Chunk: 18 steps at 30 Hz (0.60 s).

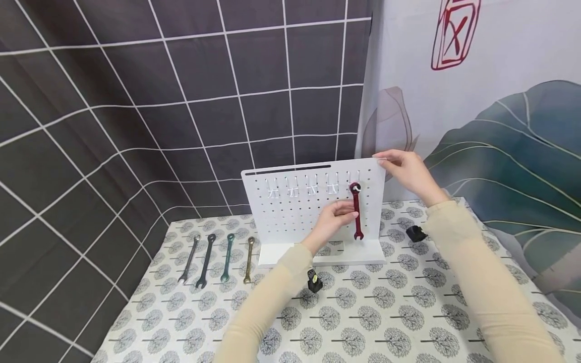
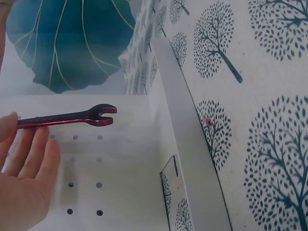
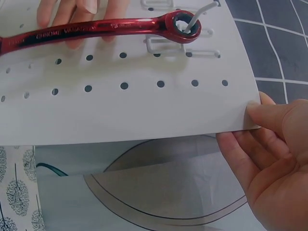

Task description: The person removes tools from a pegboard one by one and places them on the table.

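A red combination wrench [image 1: 357,214] hangs upright against a white pegboard [image 1: 313,212]. Its ring end [image 3: 183,27] is around the tip of the rightmost white hook [image 3: 204,10], and its open end [image 2: 102,115] points down. My left hand [image 1: 331,220] pinches the wrench's shank, thumb in front and fingers behind. At the pegboard's top right corner, my right hand [image 1: 410,174] grips the edge between thumb and fingers. Several more white hooks [image 1: 312,185] stick out in a row to the left, with nothing hanging on them.
Left of the pegboard lie a silver wrench [image 1: 189,258], a black wrench [image 1: 206,259], a green wrench [image 1: 228,257] and a bronze wrench [image 1: 248,259], side by side on the tree-patterned tablecloth [image 1: 327,338]. A dark gridded curtain [image 1: 195,75] hangs behind.
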Available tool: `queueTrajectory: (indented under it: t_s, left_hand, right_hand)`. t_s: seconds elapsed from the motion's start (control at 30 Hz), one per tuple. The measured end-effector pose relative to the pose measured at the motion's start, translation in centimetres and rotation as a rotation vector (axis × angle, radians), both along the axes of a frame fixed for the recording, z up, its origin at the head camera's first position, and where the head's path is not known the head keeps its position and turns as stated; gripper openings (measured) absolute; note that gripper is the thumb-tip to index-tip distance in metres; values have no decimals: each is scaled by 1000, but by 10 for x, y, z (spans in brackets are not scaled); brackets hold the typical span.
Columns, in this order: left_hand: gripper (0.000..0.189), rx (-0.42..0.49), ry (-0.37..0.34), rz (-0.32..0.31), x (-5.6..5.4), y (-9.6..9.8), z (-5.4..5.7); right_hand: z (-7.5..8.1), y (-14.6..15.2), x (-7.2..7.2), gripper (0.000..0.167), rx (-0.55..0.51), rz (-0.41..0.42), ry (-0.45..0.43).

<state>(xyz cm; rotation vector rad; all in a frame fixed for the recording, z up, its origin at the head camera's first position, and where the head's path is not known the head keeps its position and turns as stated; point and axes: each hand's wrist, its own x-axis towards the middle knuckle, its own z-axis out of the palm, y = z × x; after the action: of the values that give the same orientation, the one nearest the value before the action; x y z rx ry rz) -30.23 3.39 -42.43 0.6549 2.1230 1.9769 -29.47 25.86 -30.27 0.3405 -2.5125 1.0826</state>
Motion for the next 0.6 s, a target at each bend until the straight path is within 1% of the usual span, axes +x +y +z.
queueTrajectory:
  t_s: [0.13,0.3,0.47,0.6]
  left_hand:
    - [35,43,-20,39,2,2,-1]
    - [31,103,-34,50,4,5,-2]
    - [30,129,-21,50,8,6,-3]
    - [29,134,-10,65,10,9,-4]
  right_hand:
    - [0,-1,0,34,-5,4,-9]
    - [0,0,-1,34,2,3,-3]
    - [0,0,-1,33,5,1,3]
    - [0,0,-1,32,4,-2,6]
